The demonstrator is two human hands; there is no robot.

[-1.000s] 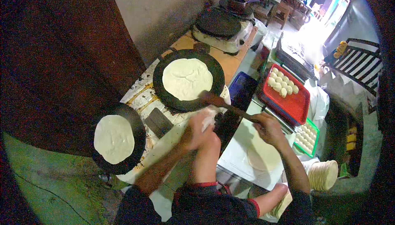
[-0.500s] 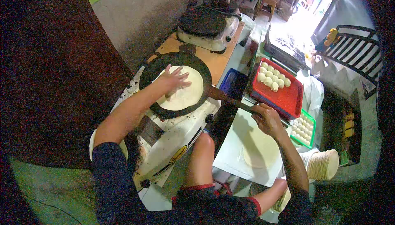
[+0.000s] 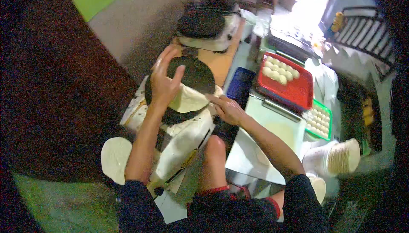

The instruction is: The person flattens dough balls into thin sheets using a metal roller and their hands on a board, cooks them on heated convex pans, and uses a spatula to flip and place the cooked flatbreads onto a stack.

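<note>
A pale round flatbread (image 3: 189,100) lies on the dark griddle (image 3: 194,72), covering its near part, with its far edge folded or lifted. My right hand (image 3: 230,109) is at the flatbread's right edge, fingertips closed on it in a pinch. My left hand (image 3: 165,77) is over the griddle's left side, fingers stretched upward and thumb apart; its palm side hides the flatbread's left end. Beneath the griddle is a white stove (image 3: 183,143).
A red tray (image 3: 294,90) and a green tray (image 3: 328,126) hold dough balls. Stacked flatbreads (image 3: 345,156) stand at right; another pale round (image 3: 116,158) is at left. A second stove with a dark griddle (image 3: 200,23) sits farther back, and a blue container (image 3: 241,82) beside.
My right hand has left a long dark handle and moved left to the flatbread. My left hand rose off the flatbread's middle. The flatbread shifted nearer and is no longer flat.
</note>
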